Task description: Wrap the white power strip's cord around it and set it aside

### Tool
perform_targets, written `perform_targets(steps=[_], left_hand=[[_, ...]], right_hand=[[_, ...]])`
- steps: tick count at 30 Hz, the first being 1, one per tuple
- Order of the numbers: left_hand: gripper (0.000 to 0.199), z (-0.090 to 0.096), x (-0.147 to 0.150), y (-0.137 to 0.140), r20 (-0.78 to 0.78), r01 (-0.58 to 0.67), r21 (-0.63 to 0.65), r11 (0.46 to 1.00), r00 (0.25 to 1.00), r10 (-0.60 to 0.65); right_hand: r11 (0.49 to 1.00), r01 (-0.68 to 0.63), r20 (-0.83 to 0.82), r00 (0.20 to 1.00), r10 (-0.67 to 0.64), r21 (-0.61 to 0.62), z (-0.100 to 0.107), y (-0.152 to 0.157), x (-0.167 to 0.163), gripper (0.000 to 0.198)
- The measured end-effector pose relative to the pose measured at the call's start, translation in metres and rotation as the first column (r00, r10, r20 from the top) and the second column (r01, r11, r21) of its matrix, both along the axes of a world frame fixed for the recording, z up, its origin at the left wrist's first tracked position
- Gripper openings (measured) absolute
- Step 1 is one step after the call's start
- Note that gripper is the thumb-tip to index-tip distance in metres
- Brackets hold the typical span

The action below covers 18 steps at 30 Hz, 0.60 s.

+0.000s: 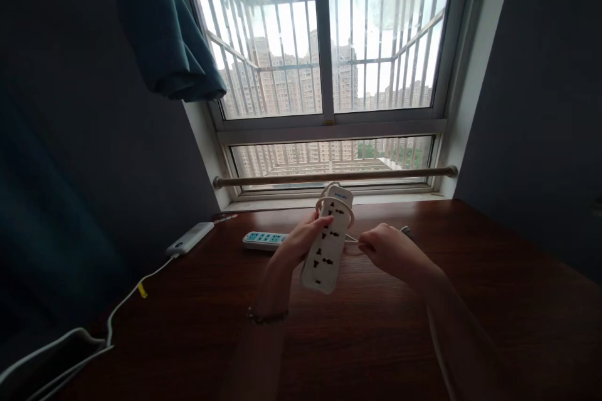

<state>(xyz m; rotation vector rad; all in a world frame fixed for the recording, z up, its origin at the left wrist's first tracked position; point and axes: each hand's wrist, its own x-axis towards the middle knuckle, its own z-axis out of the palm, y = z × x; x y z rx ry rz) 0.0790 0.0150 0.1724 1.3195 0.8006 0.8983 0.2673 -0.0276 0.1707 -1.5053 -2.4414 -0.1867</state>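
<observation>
Our left hand [303, 239] is closed round a long white plastic power strip with black socket holes [324, 250], thumb across the socket face, other fingers mostly hidden behind. We see the strip tilted over the glossy reddish-brown wooden tabletop [357, 338], top end toward the window [328, 122]; gripped along one side near the middle, probably so its upper end is free for the thin off-white cord [348, 208] looped round it. Our right hand [392, 250] is curled into a fist just right of the strip, a stretch of cord running to its fingers; we read that as a pinch on the cord, likely to hold it taut, though the palm is hidden. Beyond the fist we spot what looks like a plug [405, 230]. Behind our left hand, a white strip with turquoise socket panels [264, 239] lies flat, partly covered, seemingly parked out of the way. Off left, we have a white rectangular box [190, 239] with a white cable [153, 272] attached, perhaps placed there for the cable's reach.
</observation>
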Motion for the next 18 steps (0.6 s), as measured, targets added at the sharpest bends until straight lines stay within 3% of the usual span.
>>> perform_targets(steps=[6, 12, 18], left_hand=[[0.039, 0.011, -0.002, -0.010, 0.012, -0.018, -0.047, 0.999, 1.000, 0.019], [0.037, -0.001, 0.003, 0.007, -0.039, -0.100, 0.061, 0.993, 0.994, 0.102], [0.038, -0.005, 0.004, 0.008, -0.142, -0.119, 0.081, 0.990, 0.981, 0.130]], right_hand=[[0.995, 0.063, 0.019, 0.998, -0.065, 0.079, 0.004, -0.004, 0.010, 0.027], [0.990, -0.058, 0.014, 0.998, 0.057, 0.128, 0.005, -0.008, 0.010, 0.027], [0.979, -0.142, 0.059, 0.989, 0.135, 0.145, 0.010, -0.012, 0.008, 0.021]])
